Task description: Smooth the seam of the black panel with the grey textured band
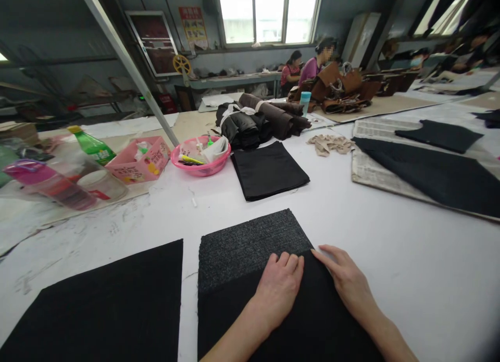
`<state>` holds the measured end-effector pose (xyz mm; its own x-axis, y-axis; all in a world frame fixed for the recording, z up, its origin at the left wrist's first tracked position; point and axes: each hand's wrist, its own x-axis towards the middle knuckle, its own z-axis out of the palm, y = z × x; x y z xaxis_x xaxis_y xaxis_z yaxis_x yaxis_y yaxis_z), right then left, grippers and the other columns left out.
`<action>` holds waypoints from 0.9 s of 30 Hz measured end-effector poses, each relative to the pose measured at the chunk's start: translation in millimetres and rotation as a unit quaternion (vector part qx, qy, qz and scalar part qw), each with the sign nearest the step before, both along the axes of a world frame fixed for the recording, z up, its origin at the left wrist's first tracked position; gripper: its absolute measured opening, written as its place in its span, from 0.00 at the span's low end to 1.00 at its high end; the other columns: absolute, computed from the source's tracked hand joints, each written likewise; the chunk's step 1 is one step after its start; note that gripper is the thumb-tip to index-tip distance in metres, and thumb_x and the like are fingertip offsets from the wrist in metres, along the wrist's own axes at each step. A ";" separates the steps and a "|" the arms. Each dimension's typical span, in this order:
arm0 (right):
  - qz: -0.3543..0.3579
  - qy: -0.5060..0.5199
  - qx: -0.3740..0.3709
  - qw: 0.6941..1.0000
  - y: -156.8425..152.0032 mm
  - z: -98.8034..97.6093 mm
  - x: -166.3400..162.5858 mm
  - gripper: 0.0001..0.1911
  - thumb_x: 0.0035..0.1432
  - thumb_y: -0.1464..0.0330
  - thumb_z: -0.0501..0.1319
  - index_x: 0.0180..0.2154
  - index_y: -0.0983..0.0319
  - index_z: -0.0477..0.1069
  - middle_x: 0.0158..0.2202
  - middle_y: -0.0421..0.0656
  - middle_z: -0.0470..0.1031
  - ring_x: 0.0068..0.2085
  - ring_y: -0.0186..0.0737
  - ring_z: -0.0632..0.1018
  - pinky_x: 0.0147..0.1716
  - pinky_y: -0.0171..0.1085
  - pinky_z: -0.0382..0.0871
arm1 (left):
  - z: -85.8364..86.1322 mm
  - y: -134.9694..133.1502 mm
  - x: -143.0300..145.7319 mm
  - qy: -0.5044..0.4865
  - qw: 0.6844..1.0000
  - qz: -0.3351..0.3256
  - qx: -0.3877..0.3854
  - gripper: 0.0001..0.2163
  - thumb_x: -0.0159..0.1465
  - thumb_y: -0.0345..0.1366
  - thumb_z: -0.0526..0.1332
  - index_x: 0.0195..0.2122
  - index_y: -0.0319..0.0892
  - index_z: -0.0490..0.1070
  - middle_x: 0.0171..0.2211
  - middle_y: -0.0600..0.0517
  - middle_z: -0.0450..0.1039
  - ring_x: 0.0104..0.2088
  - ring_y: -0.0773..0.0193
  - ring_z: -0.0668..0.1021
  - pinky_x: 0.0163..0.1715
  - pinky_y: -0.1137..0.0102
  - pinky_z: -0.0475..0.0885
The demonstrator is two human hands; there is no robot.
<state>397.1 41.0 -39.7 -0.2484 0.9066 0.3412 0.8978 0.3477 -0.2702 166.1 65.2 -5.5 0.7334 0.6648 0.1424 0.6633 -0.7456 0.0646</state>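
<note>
A smooth black fabric sheet [234, 320] lies over a dark grey, coarse-textured piece [250, 242], whose far strip shows beyond the sheet's edge. My left hand [279, 284] rests on the black sheet near that edge, its fingers curled and pressed together on the cloth. At the right-hand corner of the same edge, my right hand [346, 276] grips the sheet's border between thumb and fingers. Its fingertips are partly hidden. To the left, apart from both hands, lies another black sheet [113, 304].
Beyond lies a stack of black sheets [269, 169]. A pink basin [201, 169], pink box [138, 161] and green bottle [91, 146] stand at the left. Rolled dark material [273, 114] sits behind. Black cut pieces [433, 166] lie on a board at right. Two people work near the window.
</note>
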 end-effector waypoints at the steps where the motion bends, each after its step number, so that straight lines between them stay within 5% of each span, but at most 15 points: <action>1: -0.002 -0.002 0.001 1.000 -0.1 -0.3 0.1 0.22 0.69 0.71 0.45 0.57 0.52 0.67 0.56 0.44 0.63 0.56 0.47 0.67 0.53 0.49 0.68 | -1.8 -2.7 -6.6 0.002 1.000 0.004 0.005 0.21 0.69 0.29 0.51 0.63 0.36 0.57 0.48 0.44 0.67 0.45 0.57 0.70 0.45 0.62 0.68; 15: 0.004 -0.006 0.021 1.000 2.0 2.0 0.7 0.19 0.70 0.69 0.44 0.55 0.53 0.66 0.55 0.43 0.64 0.54 0.46 0.67 0.51 0.47 0.67 | -32.9 -73.5 -177.1 0.000 0.983 0.161 0.093 0.21 0.64 0.20 0.50 0.56 0.37 0.67 0.49 0.43 0.71 0.50 0.53 0.73 0.48 0.58 0.69; 20: 0.003 0.013 0.020 1.000 5.4 18.5 -14.5 0.14 0.73 0.65 0.46 0.53 0.55 0.66 0.51 0.45 0.66 0.52 0.47 0.68 0.50 0.48 0.66 | -14.5 -78.8 -189.0 -0.035 0.975 0.208 0.072 0.13 0.67 0.26 0.53 0.50 0.39 0.72 0.41 0.46 0.72 0.42 0.56 0.74 0.41 0.60 0.70; 27: 0.119 -0.012 -0.084 0.989 24.5 41.5 -59.7 0.04 0.67 0.67 0.57 0.43 0.56 0.69 0.44 0.42 0.69 0.45 0.45 0.70 0.43 0.42 0.67 | -2.6 -80.9 -172.4 -0.080 0.968 0.239 -0.006 0.11 0.67 0.28 0.56 0.49 0.41 0.72 0.42 0.48 0.70 0.42 0.57 0.73 0.42 0.60 0.69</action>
